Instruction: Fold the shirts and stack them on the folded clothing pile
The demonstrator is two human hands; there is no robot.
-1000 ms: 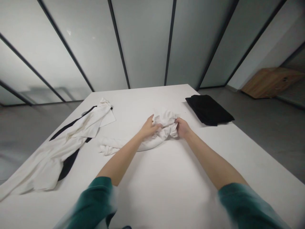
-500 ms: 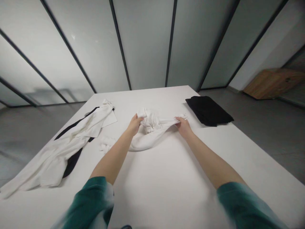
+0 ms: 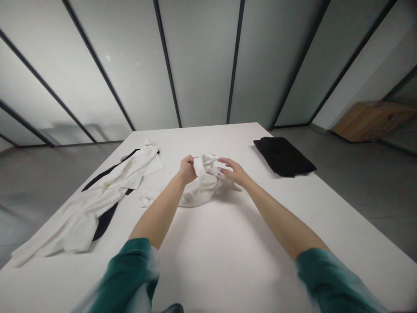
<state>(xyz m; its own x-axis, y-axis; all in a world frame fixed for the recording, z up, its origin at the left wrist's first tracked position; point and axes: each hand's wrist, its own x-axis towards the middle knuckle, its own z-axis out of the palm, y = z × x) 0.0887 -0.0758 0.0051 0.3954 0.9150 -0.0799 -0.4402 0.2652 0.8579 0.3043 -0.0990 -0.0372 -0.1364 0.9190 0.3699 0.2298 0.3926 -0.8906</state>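
Note:
A crumpled white garment (image 3: 201, 188) lies in the middle of the white table (image 3: 228, 243), partly lifted. My left hand (image 3: 187, 168) is closed in a fist round a bunched upper part of it. My right hand (image 3: 233, 171) reaches across the cloth with fingers stretched toward the same bunch, touching the fabric; whether it pinches any cloth is not clear. Both forearms are bare, with green sleeves pushed up.
A long white garment with black trim (image 3: 97, 200) sprawls along the table's left side. A folded black cloth (image 3: 283, 156) lies at the far right corner. Frosted glass wall panels stand behind the table. A wooden cabinet (image 3: 368, 121) sits on the floor at the right.
My hands were spread apart pulling the cloth taut; now the right hand has let go of its edge and moved left toward the left hand. The garment has slackened.

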